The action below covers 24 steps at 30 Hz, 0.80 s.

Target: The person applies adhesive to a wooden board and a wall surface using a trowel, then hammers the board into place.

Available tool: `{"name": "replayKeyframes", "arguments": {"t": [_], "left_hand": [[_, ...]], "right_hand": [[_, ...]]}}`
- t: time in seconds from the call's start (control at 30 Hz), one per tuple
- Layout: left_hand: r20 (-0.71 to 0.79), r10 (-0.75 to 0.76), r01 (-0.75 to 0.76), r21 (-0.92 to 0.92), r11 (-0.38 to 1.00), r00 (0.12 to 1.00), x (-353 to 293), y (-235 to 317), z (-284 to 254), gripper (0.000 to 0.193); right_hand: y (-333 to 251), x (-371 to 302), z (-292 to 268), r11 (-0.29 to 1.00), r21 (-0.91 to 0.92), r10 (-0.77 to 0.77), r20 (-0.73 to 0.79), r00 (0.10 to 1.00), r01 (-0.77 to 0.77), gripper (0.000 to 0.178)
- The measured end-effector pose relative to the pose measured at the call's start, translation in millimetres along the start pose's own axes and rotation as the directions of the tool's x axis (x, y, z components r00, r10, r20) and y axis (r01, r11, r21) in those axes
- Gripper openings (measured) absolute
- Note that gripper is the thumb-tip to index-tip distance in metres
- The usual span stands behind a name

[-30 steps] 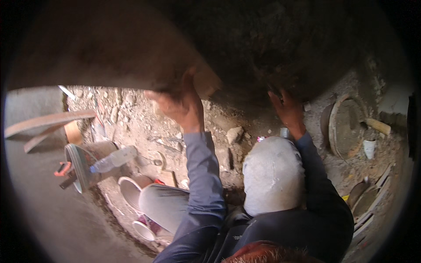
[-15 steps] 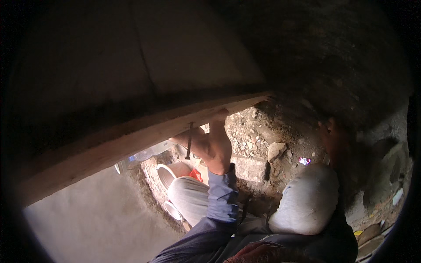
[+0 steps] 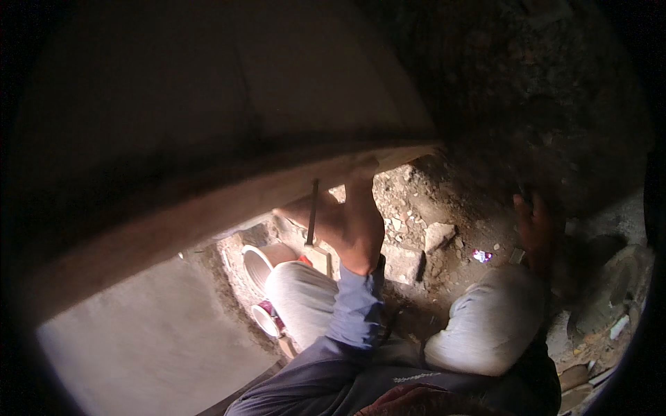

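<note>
A broad board (image 3: 229, 191) with a pale edge slants across the upper left. My left hand (image 3: 357, 225) grips its edge, the thumb over the edge and the other fingers pointing left, partly hidden. Just left of the palm, a long dark nail (image 3: 311, 215) with a flat head sticks out of the board edge. In shadow at the right, my right hand (image 3: 534, 225) holds nothing that I can see. Its fingers are a little apart, near the dark earth bank (image 3: 555, 132).
Below the board lie rubble (image 3: 402, 201), a pale block (image 3: 404, 265) and a small shiny wrapper (image 3: 482, 256). White round-mouthed containers (image 3: 254, 267) stand beside my left knee (image 3: 305, 298). A smooth grey surface (image 3: 152, 347) spreads at lower left. Debris (image 3: 596, 353) lies at lower right.
The view has shifted slightly, so the board, nail and left hand appear further right. My right hand now shows lower, its fingers pointing up. The left hand keeps its place beside the nail.
</note>
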<state>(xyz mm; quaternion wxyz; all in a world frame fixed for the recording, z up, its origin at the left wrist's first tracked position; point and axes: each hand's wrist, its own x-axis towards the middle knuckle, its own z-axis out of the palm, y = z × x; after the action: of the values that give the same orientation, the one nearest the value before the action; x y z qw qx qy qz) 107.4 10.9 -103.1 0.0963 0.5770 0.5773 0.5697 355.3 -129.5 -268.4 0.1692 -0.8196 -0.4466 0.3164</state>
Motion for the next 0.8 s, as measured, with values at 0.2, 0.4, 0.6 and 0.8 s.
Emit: {"name": "replayKeyframes", "arguments": {"t": [0.2,0.4,0.6,0.8], "left_hand": [[0.034,0.068,-0.064,-0.088,0.994,0.997,5,-13,-9,0.077],[-0.047,0.086,-0.087,-0.018,0.996,0.995,4,-10,-2,0.086],[-0.072,0.116,-0.126,-0.142,0.982,0.991,2,-16,-4,0.078],[-0.065,0.237,-0.234,0.048,0.971,0.969,4,-14,-2,0.076]], "right_hand": [[-47,-2,-24,0.816,0.473,-0.392,0.033,0.919,0.331,0.028],[-81,-1,-54,0.570,0.176,-0.767,-0.237,0.596,0.803,0.040],[-124,-24,-95,0.388,0.072,-0.875,-0.282,0.392,0.919,0.043],[-154,-32,-102,0.506,-0.017,-0.847,-0.200,0.493,0.862,0.048]]}}
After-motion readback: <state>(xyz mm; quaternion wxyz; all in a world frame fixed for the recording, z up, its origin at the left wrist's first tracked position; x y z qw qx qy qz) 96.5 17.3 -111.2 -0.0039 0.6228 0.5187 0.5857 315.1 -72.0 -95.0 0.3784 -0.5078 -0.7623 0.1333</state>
